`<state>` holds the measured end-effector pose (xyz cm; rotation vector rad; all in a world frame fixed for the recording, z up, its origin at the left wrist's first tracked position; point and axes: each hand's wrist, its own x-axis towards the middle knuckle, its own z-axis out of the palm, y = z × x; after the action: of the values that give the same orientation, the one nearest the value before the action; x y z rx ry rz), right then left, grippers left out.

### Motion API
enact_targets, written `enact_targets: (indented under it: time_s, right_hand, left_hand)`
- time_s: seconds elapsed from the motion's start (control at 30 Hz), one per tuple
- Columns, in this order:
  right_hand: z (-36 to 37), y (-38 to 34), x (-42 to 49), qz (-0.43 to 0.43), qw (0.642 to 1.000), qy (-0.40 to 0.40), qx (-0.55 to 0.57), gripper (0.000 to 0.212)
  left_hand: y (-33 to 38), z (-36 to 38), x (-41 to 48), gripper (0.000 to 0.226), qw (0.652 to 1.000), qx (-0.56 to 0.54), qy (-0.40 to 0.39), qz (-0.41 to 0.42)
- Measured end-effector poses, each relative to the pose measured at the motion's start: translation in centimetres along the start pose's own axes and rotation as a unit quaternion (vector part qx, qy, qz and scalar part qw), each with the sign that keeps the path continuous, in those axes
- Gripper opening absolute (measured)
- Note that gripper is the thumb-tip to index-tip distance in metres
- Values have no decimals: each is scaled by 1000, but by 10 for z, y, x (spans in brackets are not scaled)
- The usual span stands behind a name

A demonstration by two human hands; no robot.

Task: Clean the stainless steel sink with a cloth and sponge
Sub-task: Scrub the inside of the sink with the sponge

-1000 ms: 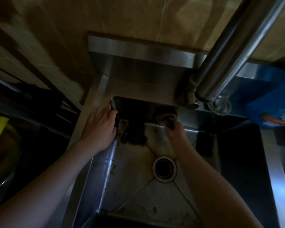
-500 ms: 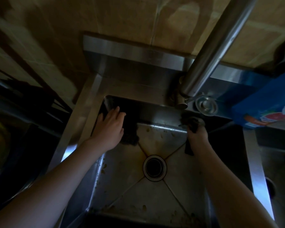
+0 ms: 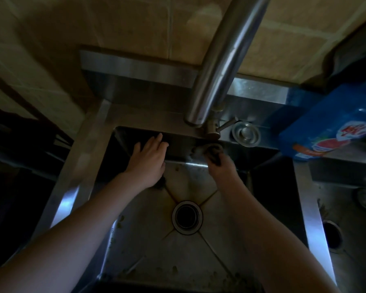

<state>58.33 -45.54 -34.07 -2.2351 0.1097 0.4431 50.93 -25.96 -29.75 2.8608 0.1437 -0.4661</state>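
The stainless steel sink fills the middle of the view, with its round drain at the centre and brown specks of dirt on the floor. My left hand lies flat with straight fingers against the far wall of the basin, over a dark cloth of which only a bit shows under the wrist. My right hand grips a dark sponge and holds it against the far wall just below the tap base.
A thick steel tap spout arches overhead, its lever and a round steel cap on the back ledge. A blue detergent pack stands at the back right. A second basin lies to the right.
My left hand has slid right along the far wall with the cloth. My right hand with the sponge has moved left and now sits under the tap base.
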Motion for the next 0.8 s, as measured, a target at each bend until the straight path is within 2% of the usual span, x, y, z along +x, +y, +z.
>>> enact_targets:
  time_s: [0.03,0.07,0.13,0.2,0.3,0.37,0.43,0.5,0.53,0.57,0.63,0.73,0.8]
  right_hand:
    - [-12,12,-1,-27,998,12,-50,22]
    - [-25,27,1,-18,999,28,-21,20]
    - [-52,44,3,65,989,45,127,19]
    - [-79,53,5,96,975,90,177,20]
    - [-105,67,4,94,982,106,122,22]
    - [-108,68,4,111,977,109,147,16]
    - [-102,63,7,150,951,110,247,8]
    - [-91,56,22,192,926,167,278,12]
    - [-84,55,34,243,887,186,345,20]
    - [-76,56,43,294,822,185,451,28]
    - [-59,53,51,305,766,160,543,36]
    - [-40,50,54,303,773,102,549,35]
    - [-43,50,51,293,784,76,542,21]
  left_hand:
    - [3,0,5,53,1000,3,-2,3]
    - [7,-1,10,53,1000,5,-2,6]
    - [13,-1,18,54,1000,5,2,10]
    - [18,-1,23,55,1000,8,7,12]
    - [23,-1,27,54,1000,14,19,6]
    - [24,-2,28,55,999,16,29,3]
    - [22,0,27,60,999,25,33,6]
    - [19,4,26,65,998,41,37,9]
    - [19,6,25,67,998,50,41,9]
    - [18,9,26,69,997,58,45,8]
    - [20,11,28,71,997,62,48,6]
    - [24,14,31,71,997,59,47,-7]
    - [25,14,32,70,997,57,51,-13]
